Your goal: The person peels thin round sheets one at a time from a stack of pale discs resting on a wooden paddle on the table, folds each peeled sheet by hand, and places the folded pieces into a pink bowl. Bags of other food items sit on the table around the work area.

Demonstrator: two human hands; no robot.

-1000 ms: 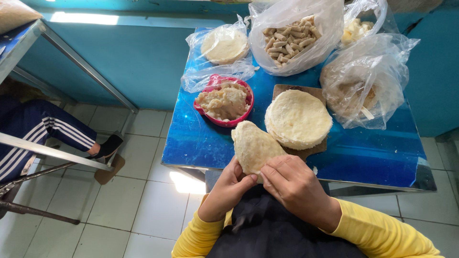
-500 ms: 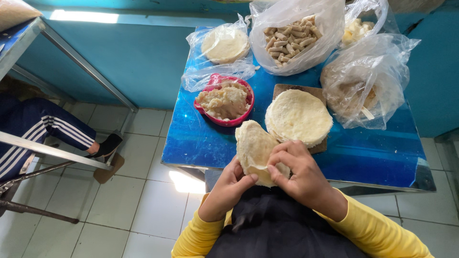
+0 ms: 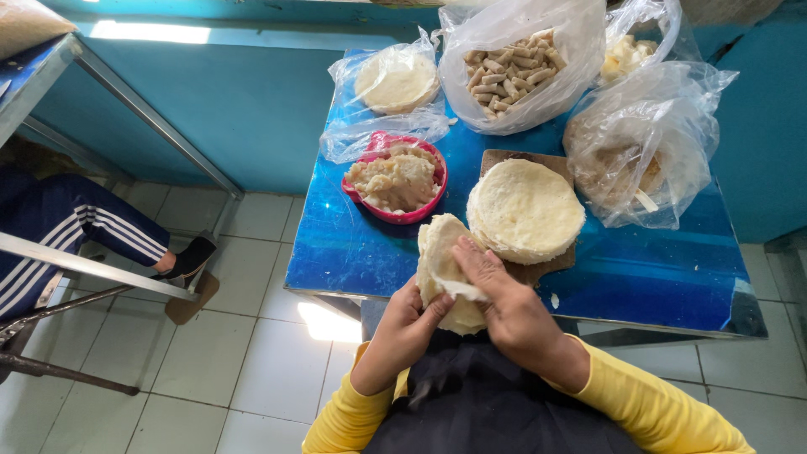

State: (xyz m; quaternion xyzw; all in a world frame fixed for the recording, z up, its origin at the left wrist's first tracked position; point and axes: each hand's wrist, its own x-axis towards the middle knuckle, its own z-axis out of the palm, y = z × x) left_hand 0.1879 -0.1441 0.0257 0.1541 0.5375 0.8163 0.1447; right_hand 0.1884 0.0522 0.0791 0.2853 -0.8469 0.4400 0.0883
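Left hand (image 3: 403, 324) and right hand (image 3: 504, 303), grip closed around a folded dough wrapper (image 3: 443, 261). Held just over blue surface (image 3: 353, 244) edge, beside stacked wrappers (image 3: 525, 210) and red filling bowl (image 3: 395, 181).

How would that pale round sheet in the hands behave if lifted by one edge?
Probably floppy: the dough sheet curls over where the right hand folds it. Likely light, since the left hand props it with fingertips alone. It may tear easily, looking as thin as those in the stack.
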